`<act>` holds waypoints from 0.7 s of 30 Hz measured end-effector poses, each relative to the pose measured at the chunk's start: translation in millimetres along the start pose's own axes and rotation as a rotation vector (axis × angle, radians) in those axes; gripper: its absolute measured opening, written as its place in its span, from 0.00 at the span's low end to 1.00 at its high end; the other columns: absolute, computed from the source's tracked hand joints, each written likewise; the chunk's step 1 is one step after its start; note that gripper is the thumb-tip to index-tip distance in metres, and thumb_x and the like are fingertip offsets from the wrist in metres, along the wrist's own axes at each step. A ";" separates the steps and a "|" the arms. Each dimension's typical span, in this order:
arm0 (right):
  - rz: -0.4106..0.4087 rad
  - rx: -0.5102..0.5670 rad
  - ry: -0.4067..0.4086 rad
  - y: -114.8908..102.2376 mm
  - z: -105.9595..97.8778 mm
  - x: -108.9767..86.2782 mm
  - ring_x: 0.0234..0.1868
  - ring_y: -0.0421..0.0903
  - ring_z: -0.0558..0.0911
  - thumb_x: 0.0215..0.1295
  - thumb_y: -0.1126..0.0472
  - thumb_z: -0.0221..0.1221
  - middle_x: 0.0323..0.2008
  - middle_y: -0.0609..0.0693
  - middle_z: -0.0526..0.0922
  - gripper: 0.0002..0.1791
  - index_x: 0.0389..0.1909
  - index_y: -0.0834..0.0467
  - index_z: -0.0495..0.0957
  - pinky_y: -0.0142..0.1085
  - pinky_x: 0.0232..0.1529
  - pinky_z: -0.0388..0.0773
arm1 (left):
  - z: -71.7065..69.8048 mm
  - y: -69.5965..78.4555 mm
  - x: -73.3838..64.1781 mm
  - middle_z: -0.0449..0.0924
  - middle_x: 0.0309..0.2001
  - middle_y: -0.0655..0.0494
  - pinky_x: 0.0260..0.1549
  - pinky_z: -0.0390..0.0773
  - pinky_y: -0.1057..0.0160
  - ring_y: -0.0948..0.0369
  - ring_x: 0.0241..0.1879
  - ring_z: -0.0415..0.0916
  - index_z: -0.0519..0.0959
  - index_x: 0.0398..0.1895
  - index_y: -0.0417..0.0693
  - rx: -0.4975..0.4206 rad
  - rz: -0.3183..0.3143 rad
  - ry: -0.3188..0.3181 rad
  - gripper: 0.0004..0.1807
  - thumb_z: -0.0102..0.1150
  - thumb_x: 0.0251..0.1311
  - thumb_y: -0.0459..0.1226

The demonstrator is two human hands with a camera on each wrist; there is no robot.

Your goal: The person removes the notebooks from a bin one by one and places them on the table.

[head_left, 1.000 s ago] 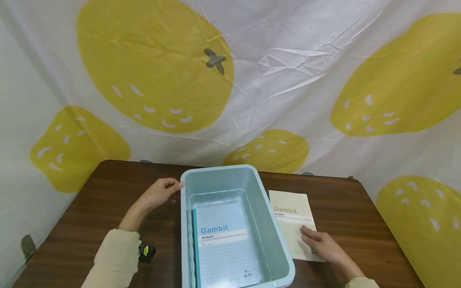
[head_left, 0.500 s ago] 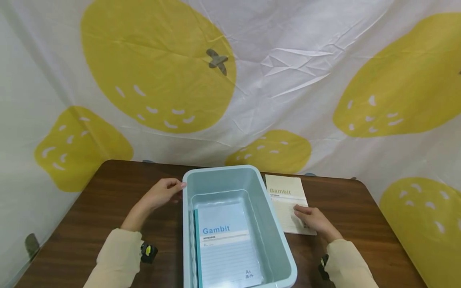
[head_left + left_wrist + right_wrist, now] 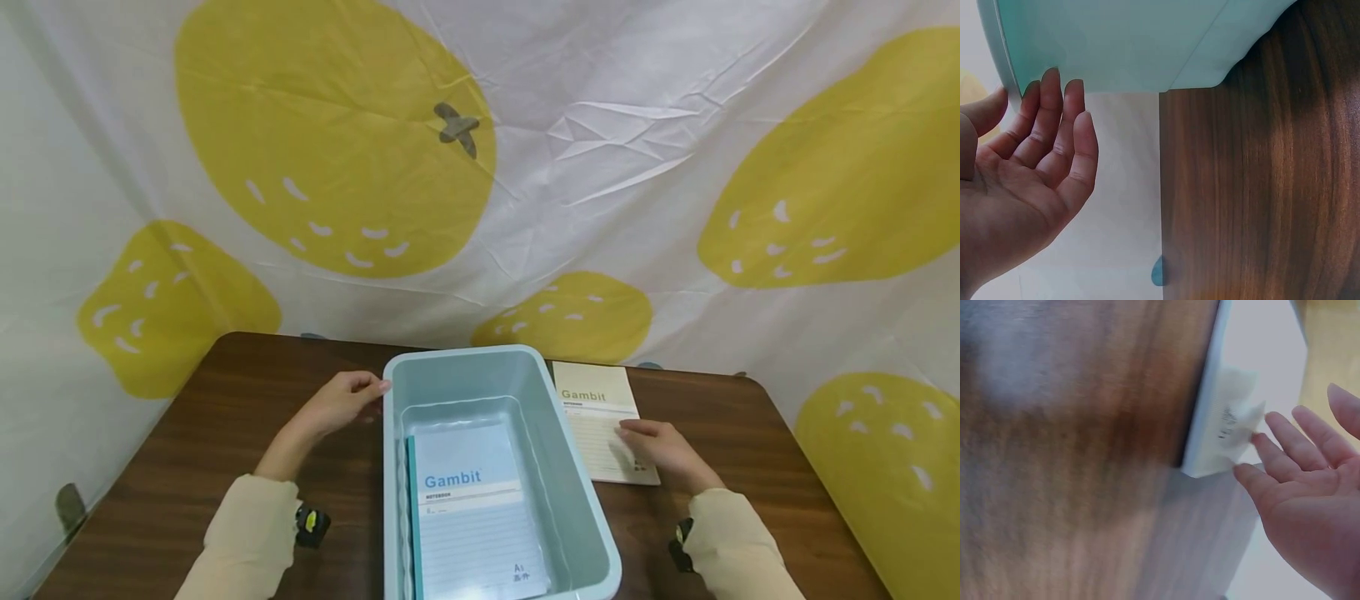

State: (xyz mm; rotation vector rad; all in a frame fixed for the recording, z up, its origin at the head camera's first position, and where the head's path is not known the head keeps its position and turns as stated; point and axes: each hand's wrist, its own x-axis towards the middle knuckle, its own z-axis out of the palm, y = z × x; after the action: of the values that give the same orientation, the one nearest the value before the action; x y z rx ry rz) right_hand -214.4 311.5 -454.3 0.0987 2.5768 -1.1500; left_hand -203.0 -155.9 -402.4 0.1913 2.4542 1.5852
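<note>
A light blue plastic bin (image 3: 501, 371) stands on the table, with a blue Gambit notebook (image 3: 472, 525) lying inside it. My left hand (image 3: 341, 404) is at the bin's far left rim; in the left wrist view its thumb and index finger sit on either side of that rim. To the right of the bin lies a cream Gambit notebook (image 3: 592, 429), its left edge hidden behind the bin wall. Over its lower right part is my right hand (image 3: 663, 450), fingers fairly straight. In the blurred right wrist view, the fingertips (image 3: 1260, 439) are at the notebook's edge; contact is unclear.
The dark wooden table (image 3: 345, 500) extends on both sides of the bin. Behind it hangs a white curtain (image 3: 600, 183) printed with yellow fruit. Each wrist wears a black strap, such as the left strap (image 3: 311, 527).
The cream notebook has slid away from me along the bin's right side, with my right hand moving along. The right fingers now lie slightly further right. My left hand stays at the rim.
</note>
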 end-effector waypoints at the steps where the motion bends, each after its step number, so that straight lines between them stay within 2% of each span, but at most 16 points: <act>1: -0.005 -0.014 0.002 -2.2 -2.4 -1.2 0.58 0.62 0.66 0.67 0.52 0.50 0.57 0.67 0.68 0.26 0.57 0.68 0.69 0.53 0.53 0.64 | 0.1 0.1 0.0 0.77 0.34 0.47 0.39 0.77 0.53 0.52 0.35 0.76 0.75 0.39 0.32 0.001 -0.001 -0.001 0.17 0.48 0.66 0.42; 6: -0.065 -0.047 -0.005 -20.4 -17.5 -6.8 0.57 0.62 0.67 0.67 0.51 0.50 0.55 0.65 0.71 0.27 0.56 0.68 0.69 0.54 0.54 0.64 | 0.2 0.9 -0.2 0.77 0.33 0.47 0.39 0.77 0.53 0.53 0.35 0.76 0.75 0.39 0.32 0.001 -0.003 0.003 0.17 0.48 0.66 0.42; 10: -0.129 0.019 -0.040 -42.7 -31.5 -12.5 0.55 0.59 0.71 0.68 0.54 0.49 0.52 0.64 0.74 0.26 0.57 0.71 0.67 0.51 0.53 0.68 | 0.1 1.3 -0.6 0.76 0.33 0.47 0.39 0.77 0.53 0.55 0.33 0.76 0.75 0.39 0.32 0.009 0.003 -0.001 0.17 0.48 0.66 0.42; 18: -0.203 0.110 -0.074 -104.3 -46.6 -24.1 0.48 0.56 0.77 0.68 0.55 0.49 0.45 0.62 0.78 0.25 0.57 0.71 0.65 0.39 0.45 0.75 | 0.5 0.0 -0.2 0.77 0.33 0.47 0.39 0.78 0.54 0.55 0.34 0.76 0.75 0.39 0.33 0.016 0.007 0.001 0.18 0.48 0.66 0.42; 21: -0.256 0.128 -0.091 -129.3 -47.5 -26.4 0.47 0.57 0.77 0.68 0.58 0.49 0.43 0.59 0.79 0.23 0.55 0.72 0.66 0.42 0.46 0.75 | 0.6 0.0 -0.1 0.77 0.33 0.47 0.38 0.78 0.54 0.55 0.34 0.76 0.75 0.39 0.32 0.013 0.007 0.000 0.18 0.48 0.66 0.42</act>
State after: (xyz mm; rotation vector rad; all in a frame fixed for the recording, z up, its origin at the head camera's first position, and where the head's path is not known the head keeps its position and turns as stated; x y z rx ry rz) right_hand -226.1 261.0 -324.0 -0.2565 2.4866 -1.3746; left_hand -202.8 -155.3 -402.6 0.2024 2.4678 1.5723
